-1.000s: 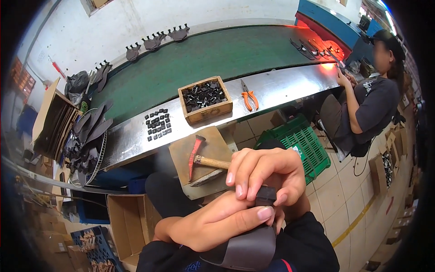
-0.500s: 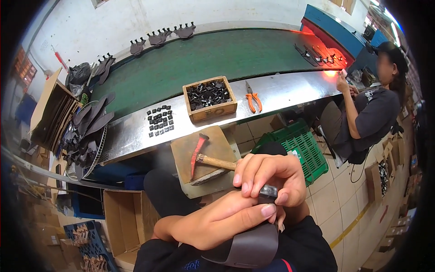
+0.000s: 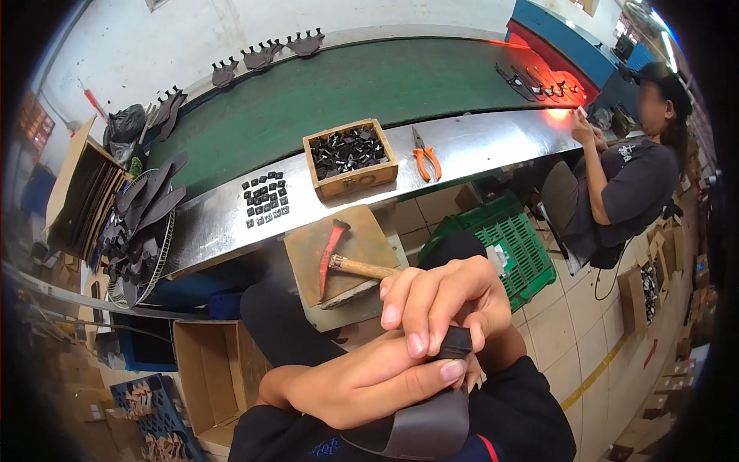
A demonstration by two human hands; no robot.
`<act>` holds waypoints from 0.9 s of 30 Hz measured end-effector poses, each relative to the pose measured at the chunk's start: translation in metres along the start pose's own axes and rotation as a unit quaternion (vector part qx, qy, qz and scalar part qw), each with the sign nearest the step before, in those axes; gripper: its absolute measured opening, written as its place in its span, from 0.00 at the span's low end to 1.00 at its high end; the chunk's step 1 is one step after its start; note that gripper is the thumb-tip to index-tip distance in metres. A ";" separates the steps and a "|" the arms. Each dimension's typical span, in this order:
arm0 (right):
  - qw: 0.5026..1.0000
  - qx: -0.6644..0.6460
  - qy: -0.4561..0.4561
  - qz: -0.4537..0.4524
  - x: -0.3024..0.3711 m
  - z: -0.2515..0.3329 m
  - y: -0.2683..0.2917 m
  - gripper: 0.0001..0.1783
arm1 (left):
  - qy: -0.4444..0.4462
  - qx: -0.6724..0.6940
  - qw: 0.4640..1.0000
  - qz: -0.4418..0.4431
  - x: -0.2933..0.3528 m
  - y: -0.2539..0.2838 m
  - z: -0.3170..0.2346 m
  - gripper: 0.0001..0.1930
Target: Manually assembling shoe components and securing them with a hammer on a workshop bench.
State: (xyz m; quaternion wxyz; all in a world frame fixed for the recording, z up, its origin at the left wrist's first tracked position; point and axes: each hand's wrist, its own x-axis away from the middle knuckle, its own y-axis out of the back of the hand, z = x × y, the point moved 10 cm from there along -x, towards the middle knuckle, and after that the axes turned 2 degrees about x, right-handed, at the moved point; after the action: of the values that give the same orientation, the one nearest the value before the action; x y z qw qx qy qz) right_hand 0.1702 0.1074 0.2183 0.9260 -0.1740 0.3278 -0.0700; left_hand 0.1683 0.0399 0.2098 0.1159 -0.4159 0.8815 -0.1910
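Note:
My left hand (image 3: 362, 385) is closed around a dark brown shoe sole (image 3: 431, 427), its curved broad end hanging below the hand toward my lap. Over it, my right hand (image 3: 458, 296) has its fingers bent and pinches a small black heel tip (image 3: 456, 340). The left thumb lies just under that heel tip. Whatever joins the tip to the sole is hidden by my fingers. Just beyond the hands, a hammer (image 3: 362, 266) with a red head and wooden handle lies on a brown pad (image 3: 304, 246); the right hand covers the handle's end.
On the metal ledge stand a wooden box (image 3: 358, 185) of black heel tips, rows of tips (image 3: 265, 198) and orange-handled pliers (image 3: 426, 162). Behind runs a green conveyor (image 3: 331, 85). A wire basket of soles (image 3: 146, 223) is left; a green crate (image 3: 516, 254) and seated co-worker (image 3: 631, 177) are right.
The black heel tip has turned between my fingers, showing a matte top instead of a shiny face. My right hand has shifted slightly left and up. The whole view has moved a little.

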 end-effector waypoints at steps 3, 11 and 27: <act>1.000 -0.018 0.004 0.011 -0.002 -0.002 0.000 0.20 | -0.002 0.008 1.000 -0.003 -0.001 0.001 0.001 0.20; 0.999 -0.034 0.005 0.018 -0.005 -0.008 0.001 0.21 | 0.017 0.045 0.998 -0.046 0.005 0.004 -0.002 0.19; 0.996 0.031 -0.017 -0.084 -0.002 -0.011 0.010 0.23 | 0.036 0.057 0.994 -0.089 0.008 0.014 0.003 0.17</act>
State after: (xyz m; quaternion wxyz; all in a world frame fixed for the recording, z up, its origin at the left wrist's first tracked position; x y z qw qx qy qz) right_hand 0.1615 0.1143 0.2079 0.9272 -0.1736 0.2937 -0.1546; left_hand 0.1544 0.0410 0.2010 0.0905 -0.4785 0.8322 -0.2652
